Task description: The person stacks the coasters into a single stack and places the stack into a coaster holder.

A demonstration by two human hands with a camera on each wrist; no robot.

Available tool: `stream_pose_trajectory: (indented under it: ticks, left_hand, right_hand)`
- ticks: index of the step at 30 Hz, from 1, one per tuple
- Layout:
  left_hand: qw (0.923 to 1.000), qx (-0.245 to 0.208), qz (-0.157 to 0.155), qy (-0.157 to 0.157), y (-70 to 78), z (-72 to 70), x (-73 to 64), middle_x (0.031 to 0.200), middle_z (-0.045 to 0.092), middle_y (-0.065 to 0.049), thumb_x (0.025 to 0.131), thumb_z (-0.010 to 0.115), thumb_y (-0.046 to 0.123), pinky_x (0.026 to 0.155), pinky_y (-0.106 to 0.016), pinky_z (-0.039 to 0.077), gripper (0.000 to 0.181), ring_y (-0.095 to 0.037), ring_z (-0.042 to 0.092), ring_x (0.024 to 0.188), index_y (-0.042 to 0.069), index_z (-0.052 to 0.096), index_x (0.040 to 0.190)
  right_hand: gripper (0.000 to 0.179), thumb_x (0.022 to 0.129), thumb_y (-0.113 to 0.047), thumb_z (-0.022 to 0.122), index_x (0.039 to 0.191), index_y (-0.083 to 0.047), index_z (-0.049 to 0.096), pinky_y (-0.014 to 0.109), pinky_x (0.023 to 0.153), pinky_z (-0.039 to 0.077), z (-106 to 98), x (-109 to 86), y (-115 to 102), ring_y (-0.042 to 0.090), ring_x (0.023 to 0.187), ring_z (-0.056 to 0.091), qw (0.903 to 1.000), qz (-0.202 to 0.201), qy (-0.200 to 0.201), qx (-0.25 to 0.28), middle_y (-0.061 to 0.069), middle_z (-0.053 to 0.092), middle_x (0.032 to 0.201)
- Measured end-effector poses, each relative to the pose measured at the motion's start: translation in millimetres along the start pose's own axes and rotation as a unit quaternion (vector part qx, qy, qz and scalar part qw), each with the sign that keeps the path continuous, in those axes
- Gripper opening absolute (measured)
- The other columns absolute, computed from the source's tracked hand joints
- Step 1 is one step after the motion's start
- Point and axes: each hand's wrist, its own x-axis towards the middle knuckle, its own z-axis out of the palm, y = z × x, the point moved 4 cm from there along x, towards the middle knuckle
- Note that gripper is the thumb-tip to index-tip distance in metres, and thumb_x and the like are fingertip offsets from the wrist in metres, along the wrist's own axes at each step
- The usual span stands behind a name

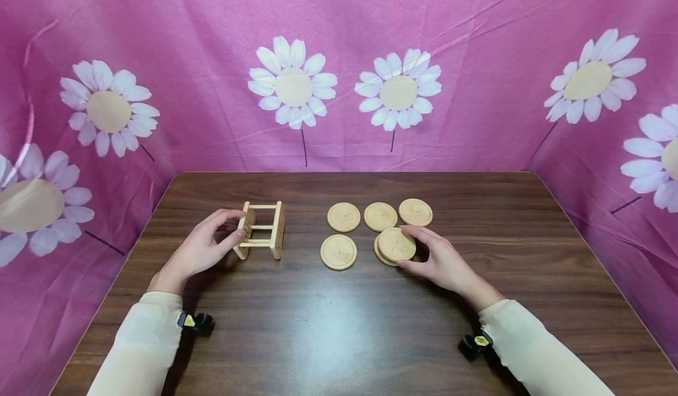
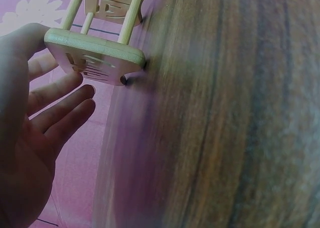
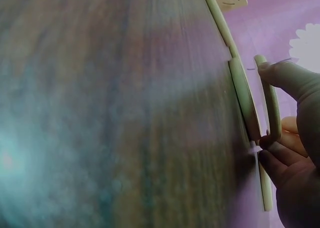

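Observation:
On the left of the table stands a small wooden coaster holder (image 1: 278,231) with two slotted side panels joined by rods. My left hand (image 1: 209,243) grips its left panel with thumb and fingertips; in the left wrist view the lower fingers are spread loosely beside the panel. My right hand (image 1: 439,260) pinches a round wooden coaster (image 1: 396,244) by its right edge. This coaster overlaps another coaster (image 1: 382,257) beneath it, and the right wrist view shows a gap between the held coaster (image 3: 271,101) and the lower coaster (image 3: 243,96).
A left coaster (image 1: 339,252) lies between the holder and the held coaster. Behind are three more coasters in a row: left (image 1: 344,217), middle (image 1: 380,217) and right (image 1: 415,212). A pink flowered cloth (image 1: 344,149) hangs around the brown wooden table (image 1: 318,337).

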Motion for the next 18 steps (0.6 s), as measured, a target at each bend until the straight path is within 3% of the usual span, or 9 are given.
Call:
stream_pose_trajectory:
  ticks: [8,14,18]
  left_hand:
    - [1.0,-0.005,-0.001,0.001,-2.4,0.4,-0.4,0.124,0.073,-0.013,0.099,0.073,0.002,0.093,-0.014,0.054,0.036,-0.013,0.068,0.101,0.002,0.068,0.135]
    - [1.0,-0.003,-0.003,0.0,-2.5,0.4,-0.6,0.125,0.073,-0.014,0.1,0.073,0.001,0.094,-0.013,0.053,0.036,-0.014,0.067,0.102,0.001,0.068,0.135]
    - [1.0,-0.005,-0.007,-0.003,-0.9,0.0,-0.3,0.125,0.073,-0.014,0.1,0.072,0.002,0.094,-0.011,0.052,0.036,-0.014,0.068,0.104,0.001,0.067,0.136]
  right_hand:
    - [0.069,0.084,-0.018,0.093,0.144,0.0,0.064,0.033,0.12,0.043,2.7,0.6,-0.5,0.04,0.138,0.062,1.0,-0.006,0.0,-0.005,0.02,0.067,0.146]
    - [0.068,0.083,-0.016,0.093,0.142,0.002,0.065,0.027,0.119,0.043,4.3,-0.3,-1.2,0.041,0.135,0.063,0.9998,-0.018,0.007,-0.008,0.02,0.069,0.143]
    - [0.068,0.083,-0.015,0.093,0.142,0.003,0.064,0.035,0.118,0.045,5.4,0.1,-1.8,0.041,0.135,0.064,0.9997,-0.024,0.003,-0.01,0.02,0.069,0.143]
